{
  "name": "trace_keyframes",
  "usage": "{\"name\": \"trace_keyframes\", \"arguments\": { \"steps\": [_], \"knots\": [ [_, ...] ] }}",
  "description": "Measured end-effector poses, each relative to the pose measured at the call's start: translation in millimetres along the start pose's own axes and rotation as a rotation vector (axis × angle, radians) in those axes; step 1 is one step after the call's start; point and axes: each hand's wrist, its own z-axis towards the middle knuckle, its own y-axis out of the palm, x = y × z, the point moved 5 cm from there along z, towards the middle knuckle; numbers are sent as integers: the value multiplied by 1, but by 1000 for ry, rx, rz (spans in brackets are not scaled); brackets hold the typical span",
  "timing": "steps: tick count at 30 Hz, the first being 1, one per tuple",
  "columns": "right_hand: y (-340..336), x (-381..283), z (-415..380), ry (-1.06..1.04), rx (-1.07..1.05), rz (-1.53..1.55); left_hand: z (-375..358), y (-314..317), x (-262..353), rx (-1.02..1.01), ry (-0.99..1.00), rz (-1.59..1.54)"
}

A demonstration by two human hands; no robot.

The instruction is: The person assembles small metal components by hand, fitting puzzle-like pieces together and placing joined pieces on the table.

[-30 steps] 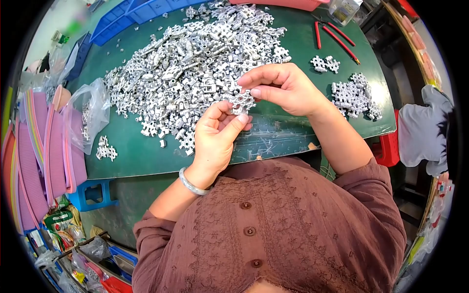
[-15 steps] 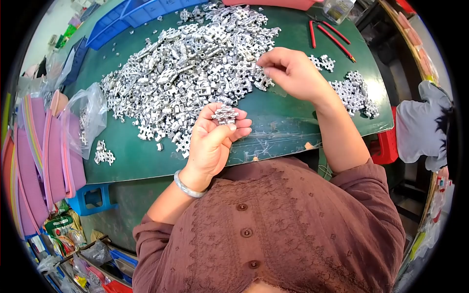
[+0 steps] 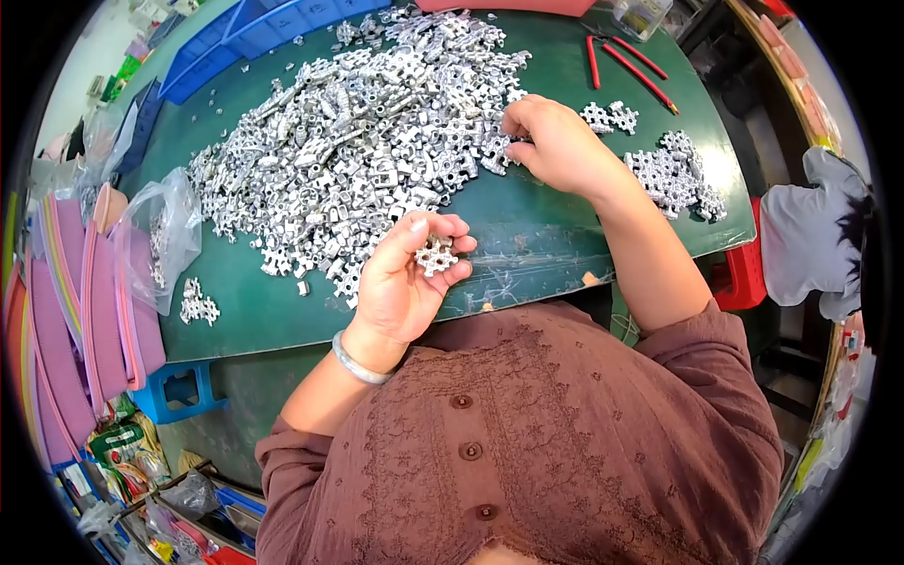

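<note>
My left hand (image 3: 407, 279) is curled around a small silver metal casting (image 3: 435, 255), held just above the near edge of the green table (image 3: 527, 235). A large heap of the same silver castings (image 3: 367, 141) covers the middle of the table. My right hand (image 3: 557, 143) reaches into the heap's right edge, its fingertips pinching a casting there (image 3: 496, 149). A bangle sits on my left wrist.
A smaller stack of castings (image 3: 673, 179) lies at the right, two loose ones (image 3: 607, 116) beyond it. Red-handled pliers (image 3: 626, 58) lie at the far right. A clear plastic bag (image 3: 165, 231) and a few castings (image 3: 200, 303) sit left. Pink trays (image 3: 66, 320) stand at the left edge.
My right hand left my left hand and moved out to the heap's right edge. My left hand dropped slightly toward me, keeping the casting.
</note>
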Motion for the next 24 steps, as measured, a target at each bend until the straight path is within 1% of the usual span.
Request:
{"name": "trace_keyframes", "arguments": {
  "steps": [4, 7, 10, 13, 15, 16, 17, 19, 20, 22, 24],
  "knots": [
    [0, 0, 2, -19, 3, 79, 0, 6, -1, -27, -4, 75],
    [0, 2, 2, 52, -13, 144, -1, 8, -1, 12, -18, 122],
    [0, 1, 1, 117, -92, 233, 0, 9, -3, 58, -36, 191],
    [-4, -6, -2, 91, -200, 297, 0, 10, -3, 78, -15, 270],
    [-5, -11, -3, -76, -154, 351, 1, 11, -4, 66, 41, 292],
    [-7, -16, -3, -159, -132, 377, 1, 12, -2, 76, 90, 354],
    [-10, -20, -4, -185, -128, 449, -1, 15, 1, 86, 141, 416],
    [-13, -33, -6, -310, -114, 523, -3, 19, 8, 121, 252, 553],
    [-14, -39, -8, -375, -108, 562, -3, 19, 12, 108, 324, 633],
    [-15, -47, -11, -403, -89, 594, -2, 18, 18, 83, 464, 794],
    [-16, -53, -13, -443, -71, 616, -3, 19, 22, 94, 525, 836]
  ]
}}
